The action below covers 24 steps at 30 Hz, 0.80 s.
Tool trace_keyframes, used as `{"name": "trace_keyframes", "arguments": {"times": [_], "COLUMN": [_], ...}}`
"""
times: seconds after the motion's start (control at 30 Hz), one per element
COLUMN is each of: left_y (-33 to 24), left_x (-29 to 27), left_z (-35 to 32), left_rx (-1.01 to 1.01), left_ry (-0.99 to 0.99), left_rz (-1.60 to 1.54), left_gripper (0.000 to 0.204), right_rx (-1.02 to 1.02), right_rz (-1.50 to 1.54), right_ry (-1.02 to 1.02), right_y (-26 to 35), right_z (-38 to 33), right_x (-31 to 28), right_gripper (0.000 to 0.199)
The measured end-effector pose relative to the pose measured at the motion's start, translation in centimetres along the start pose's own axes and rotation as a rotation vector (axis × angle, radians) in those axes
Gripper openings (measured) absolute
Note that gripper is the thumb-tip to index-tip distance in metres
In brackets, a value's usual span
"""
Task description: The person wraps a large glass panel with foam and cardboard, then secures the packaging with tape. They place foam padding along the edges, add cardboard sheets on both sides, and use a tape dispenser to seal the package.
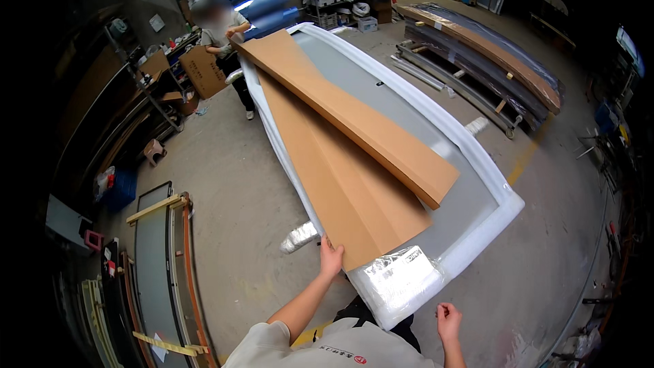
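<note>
In front of me lies a long framed panel (470,221), its rim wrapped in white foam (436,105). Two long brown cardboard pieces rest on it. My left hand (332,259) grips the near left corner of the lower cardboard sheet (340,204), which is creased lengthwise. Across that sheet, at a slant, lies the second cardboard strip (361,116), with a folded edge. A clear plastic packet with white paper (402,272) sits at the panel's near end. My right hand (448,320) hangs beside that end, fingers curled, with nothing visible in it.
A co-worker (221,34) stands at the far left end, hands by the cardboard. Wrapped panels lie on a wheeled rack (477,61) at the right. Framed panels (153,259) lean at lower left. Foil-wrapped support arms (300,237) jut out beneath the panel.
</note>
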<state>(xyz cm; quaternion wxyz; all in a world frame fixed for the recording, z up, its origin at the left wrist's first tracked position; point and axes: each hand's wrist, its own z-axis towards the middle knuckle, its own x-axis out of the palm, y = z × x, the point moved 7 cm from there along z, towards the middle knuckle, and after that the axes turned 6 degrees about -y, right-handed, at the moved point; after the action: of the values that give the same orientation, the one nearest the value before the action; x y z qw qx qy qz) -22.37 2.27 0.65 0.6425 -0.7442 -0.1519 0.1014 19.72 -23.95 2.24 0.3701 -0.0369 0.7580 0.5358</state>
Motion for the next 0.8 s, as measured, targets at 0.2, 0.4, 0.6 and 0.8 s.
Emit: {"name": "trace_keyframes", "arguments": {"times": [0.2, 0.4, 0.6, 0.8], "left_y": [-0.7, -1.1, -6.6, -2.1], "left_x": [4.4, 1.2, 2.6, 4.3], "left_z": [-6.9, -7.4, -13.3, -14.8], "left_rx": [-0.1, 0.021, 0.406, 0.388], "left_ry": [-0.07, -0.369, -0.214, -0.049], "left_rz": [-0.032, -0.051, 0.89, 0.751], "left_gripper": [0.056, 0.06, 0.07, 0.056], "right_rx": [-0.287, -0.201, -0.755, -0.754], "right_rz": [0.008, 0.218, -0.103, -0.421], "right_ry": [0.073, 0.261, -0.03, -0.062], "right_y": [3.6, 1.3, 12.5, 23.0], "right_z": [10.6, 12.7, 12.7, 20.5], "right_x": [-3.0, -2.9, -4.2, 2.4], "right_gripper": [0.016, 0.028, 0.086, 0.113]}}
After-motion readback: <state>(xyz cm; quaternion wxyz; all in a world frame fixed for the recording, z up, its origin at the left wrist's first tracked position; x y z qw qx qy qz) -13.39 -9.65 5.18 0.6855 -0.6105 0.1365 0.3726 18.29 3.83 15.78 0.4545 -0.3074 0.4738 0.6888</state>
